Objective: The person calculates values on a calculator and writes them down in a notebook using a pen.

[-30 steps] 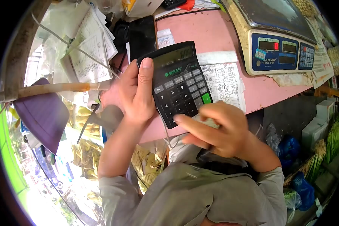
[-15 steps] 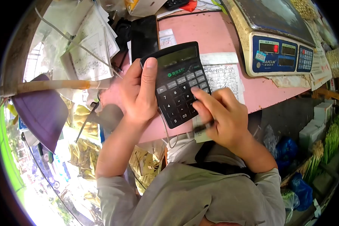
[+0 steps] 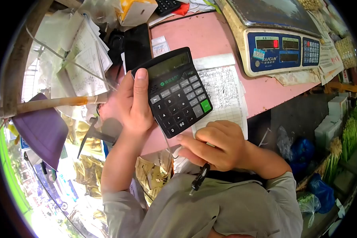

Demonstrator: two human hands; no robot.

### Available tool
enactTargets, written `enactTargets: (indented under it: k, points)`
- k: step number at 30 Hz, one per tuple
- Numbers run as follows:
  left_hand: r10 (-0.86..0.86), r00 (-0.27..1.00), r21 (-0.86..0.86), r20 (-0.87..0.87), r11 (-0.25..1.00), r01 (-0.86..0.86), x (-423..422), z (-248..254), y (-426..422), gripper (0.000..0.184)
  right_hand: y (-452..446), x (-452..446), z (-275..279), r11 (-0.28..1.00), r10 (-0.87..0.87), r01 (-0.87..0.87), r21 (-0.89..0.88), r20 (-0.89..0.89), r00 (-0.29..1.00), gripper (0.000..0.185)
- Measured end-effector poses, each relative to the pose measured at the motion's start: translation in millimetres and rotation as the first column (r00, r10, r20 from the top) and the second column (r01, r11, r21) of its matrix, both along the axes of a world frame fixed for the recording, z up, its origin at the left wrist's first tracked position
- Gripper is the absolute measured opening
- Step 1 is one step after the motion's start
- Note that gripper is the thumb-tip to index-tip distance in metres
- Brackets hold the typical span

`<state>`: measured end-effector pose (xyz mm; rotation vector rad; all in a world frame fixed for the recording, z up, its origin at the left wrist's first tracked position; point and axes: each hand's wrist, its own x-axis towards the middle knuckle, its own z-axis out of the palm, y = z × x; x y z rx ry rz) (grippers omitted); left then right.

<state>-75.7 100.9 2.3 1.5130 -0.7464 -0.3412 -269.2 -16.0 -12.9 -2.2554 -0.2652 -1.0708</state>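
Note:
My left hand (image 3: 135,105) is closed on a black calculator (image 3: 177,92), its thumb lying over the left edge beside the display. The calculator tilts above the pink table, with its keys facing me and a green key at its lower right. Just below it, my right hand (image 3: 222,146) is curled round a black pen (image 3: 200,178), whose tip points down toward my shirt. The right index finger reaches left, close to the calculator's bottom edge. Partly behind the calculator lies a handwritten sheet (image 3: 222,91) with a ruled grid.
A blue-fronted scale (image 3: 283,51) stands on the pink tabletop (image 3: 186,33) at the right. A dark flat phone-like slab (image 3: 138,45) lies behind the calculator. Loose papers (image 3: 85,59) hang at left, near a purple lampshade-like cone (image 3: 43,131). Green vegetables (image 3: 347,139) stand at far right.
My right hand has moved off the calculator keys, down toward me, and the pen in it now shows clearly. The calculator and left hand have shifted slightly left in view.

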Motion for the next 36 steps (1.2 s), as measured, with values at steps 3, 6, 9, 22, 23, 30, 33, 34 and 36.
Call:
enactTargets:
  k: [3, 6, 9, 22, 23, 30, 33, 34, 36]
  points:
    - [-0.017, 0.999, 0.026, 0.031, 1.0, 0.016, 1, 1, 2, 0.046, -6, -8, -2, 0.999, -0.031, 0.031, -0.019, -0.033, 0.999, 0.032]
    - [-0.011, 1.0, 0.033, 0.028, 0.999, 0.01, 2, 2, 2, 0.046, -13, -9, -2, 0.998, -0.058, 0.057, -0.03, -0.041, 0.997, 0.03]
    - [0.077, 0.997, 0.014, 0.022, 0.997, -0.078, 0, -1, -2, 0.039, -20, -10, 4, 0.998, -0.062, 0.062, 0.008, -0.049, 0.997, 0.031]
    - [0.066, 0.998, 0.001, 0.009, 0.998, -0.066, 6, -13, 3, 0.041, -19, -6, 1, 0.997, -0.041, 0.05, 0.061, -0.138, 0.99, 0.037]
    - [0.073, 0.997, 0.017, 0.026, 0.997, -0.073, 7, -15, 4, 0.041, -19, -7, 1, 0.998, -0.037, 0.044, 0.054, -0.127, 0.991, 0.037]
    - [0.12, 0.974, 0.114, 0.191, 0.983, -0.143, 3, -4, 5, 0.041, -15, 7, 13, 0.995, -0.078, 0.088, 0.046, -0.179, 0.981, 0.044]
    - [0.128, 0.988, 0.055, 0.081, 0.99, -0.133, 1, -7, 1, 0.043, -13, 14, 5, 0.995, -0.092, 0.096, -0.001, -0.275, 0.957, 0.045]
    - [0.131, 0.991, 0.038, -0.013, 0.991, -0.13, 2, -8, 0, 0.044, -13, 12, 4, 0.995, -0.097, 0.098, -0.008, -0.265, 0.959, 0.045]
    - [0.132, 0.99, 0.051, 0.047, 0.99, -0.134, 6, -10, 0, 0.045, -16, 7, 0, 0.991, -0.091, 0.105, 0.078, -0.162, 0.983, 0.043]
